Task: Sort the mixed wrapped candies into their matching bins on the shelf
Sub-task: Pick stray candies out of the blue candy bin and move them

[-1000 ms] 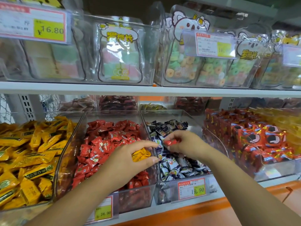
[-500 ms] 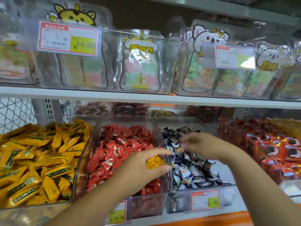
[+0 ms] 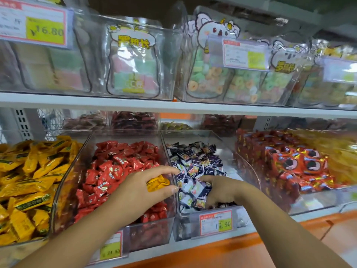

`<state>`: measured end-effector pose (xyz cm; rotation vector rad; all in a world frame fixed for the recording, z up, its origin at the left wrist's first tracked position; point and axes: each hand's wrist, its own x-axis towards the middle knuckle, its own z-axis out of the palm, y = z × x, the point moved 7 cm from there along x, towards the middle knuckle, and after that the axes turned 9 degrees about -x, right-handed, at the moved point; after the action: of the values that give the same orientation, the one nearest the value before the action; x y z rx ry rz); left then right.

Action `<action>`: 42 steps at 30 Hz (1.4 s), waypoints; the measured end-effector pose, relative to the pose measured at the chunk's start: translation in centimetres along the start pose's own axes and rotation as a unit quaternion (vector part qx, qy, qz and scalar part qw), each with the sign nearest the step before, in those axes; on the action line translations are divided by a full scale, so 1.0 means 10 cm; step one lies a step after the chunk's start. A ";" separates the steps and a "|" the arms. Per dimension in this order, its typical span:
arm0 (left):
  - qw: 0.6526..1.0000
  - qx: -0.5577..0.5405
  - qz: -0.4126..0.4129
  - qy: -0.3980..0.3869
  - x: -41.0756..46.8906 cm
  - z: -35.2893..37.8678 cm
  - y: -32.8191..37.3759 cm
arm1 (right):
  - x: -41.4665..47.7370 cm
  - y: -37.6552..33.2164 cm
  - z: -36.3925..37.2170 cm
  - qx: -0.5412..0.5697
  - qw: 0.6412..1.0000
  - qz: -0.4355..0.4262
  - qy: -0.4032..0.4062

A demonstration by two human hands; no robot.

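My left hand [image 3: 139, 192] hovers over the front right of the red candy bin [image 3: 152, 235] and pinches a yellow wrapped candy [image 3: 157, 183] between thumb and fingers. My right hand [image 3: 220, 190] is palm-down in the front of the clear bin [image 3: 222, 141] of dark blue and white candies [image 3: 195, 159], with its fingertips buried among them. What those fingers hold is hidden. Red wrapped candies [image 3: 119, 163] fill the middle bin. The yellow candy bin [image 3: 17, 250] stands at the far left, heaped with yellow wrappers [image 3: 34, 171].
A bin of red boxed sweets [image 3: 293, 163] stands to the right, with yellow packets [image 3: 334, 151] beyond it. Price tags [image 3: 216, 222] hang on the bin fronts. The white upper shelf [image 3: 173, 107] carries clear bins of gummy bags [image 3: 133, 60]. An orange ledge [image 3: 222, 254] runs below.
My right hand held a small red candy one second ago; it then dropped into the front of the blue and white bin, and the red candy is no longer seen. My left hand keeps the yellow candy.
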<state>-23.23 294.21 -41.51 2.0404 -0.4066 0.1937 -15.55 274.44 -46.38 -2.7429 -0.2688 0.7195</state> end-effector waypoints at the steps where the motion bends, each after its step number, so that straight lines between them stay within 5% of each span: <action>1: 1.000 0.000 -0.001 -0.001 0.00 0.00 0.00 | 0.02 0.06 -0.03 0.035 0.999 0.005 0.015; 6: 1.000 -0.005 -0.005 0.001 0.01 0.00 0.00 | -0.06 0.12 -0.22 0.173 0.983 0.002 0.055; 10: 1.000 0.004 -0.006 -0.005 0.03 0.01 -0.01 | -0.05 -0.02 -0.50 0.348 0.931 -0.018 0.106; 15: 1.000 -0.004 -0.001 0.004 0.03 0.01 0.00 | 0.13 -0.29 -0.70 0.385 0.897 -0.090 0.197; 20: 1.000 -0.007 0.002 0.006 0.02 0.00 0.02 | -0.13 -0.10 -0.87 0.163 0.958 -0.067 0.226; 22: 1.000 -0.014 0.001 0.007 0.02 0.00 0.00 | -0.17 0.06 -0.77 0.017 0.986 -0.016 0.167; 25: 1.000 -0.014 0.004 0.006 0.03 -0.01 -0.01 | -0.12 0.10 -0.43 -0.183 0.981 0.010 0.060; 27: 1.000 -0.008 0.010 0.008 0.03 -0.01 -0.01 | -0.02 0.09 -0.28 -0.203 0.977 0.009 0.060; 34: 1.000 0.001 0.001 0.012 0.02 0.00 0.00 | 0.14 0.21 -0.15 -0.090 0.988 -0.017 0.122; 42: 1.000 -0.001 0.005 0.011 0.03 0.00 0.01 | -0.08 0.21 -0.48 0.186 0.970 -0.073 0.136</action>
<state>-22.98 294.16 -41.36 2.0334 -0.4025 0.2220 -13.65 271.15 -42.70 -2.3940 -0.2436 0.3086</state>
